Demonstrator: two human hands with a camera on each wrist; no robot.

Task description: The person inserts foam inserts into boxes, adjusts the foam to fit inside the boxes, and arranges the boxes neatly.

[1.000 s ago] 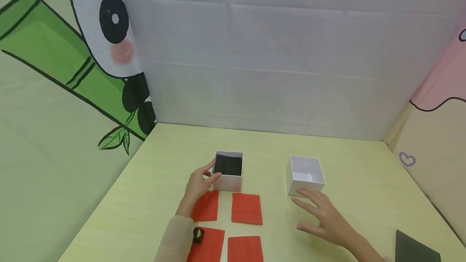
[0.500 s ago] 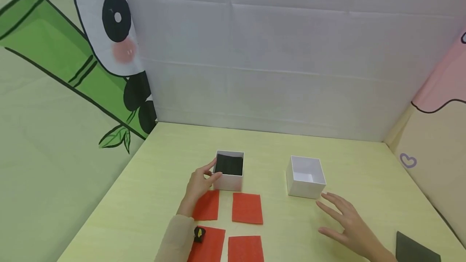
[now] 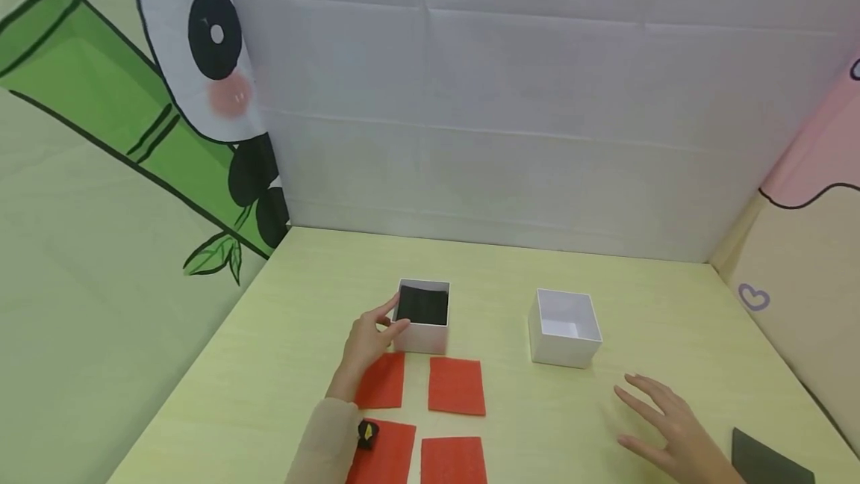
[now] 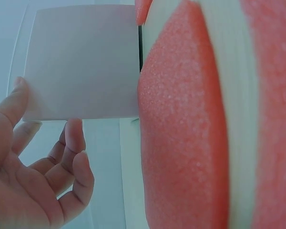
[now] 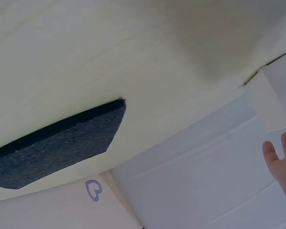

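My left hand [image 3: 365, 342] holds the left side of a white box [image 3: 419, 338], its thumb at the front corner and its index finger farther back along the rim. Dark foam [image 3: 423, 306] fills most of the box's mouth. In the left wrist view the thumb lies on the box's front face [image 4: 86, 62], while the other fingers [image 4: 76, 138] curl beside it. To the right stands a second white box [image 3: 564, 351] with nothing seen inside. My right hand [image 3: 675, 424] hovers in front and right of that box, fingers spread and holding nothing.
Several red foam squares lie in front of the left box, among them a back right one [image 3: 457, 387] and a front right one [image 3: 453, 461]. A dark foam square [image 3: 769, 458] lies at the table's right front. A pale cloth wall [image 3: 510, 133] closes off the back.
My right hand has drawn back from the front of the right box, toward the right and nearer the front edge. The left hand and both boxes stay put.
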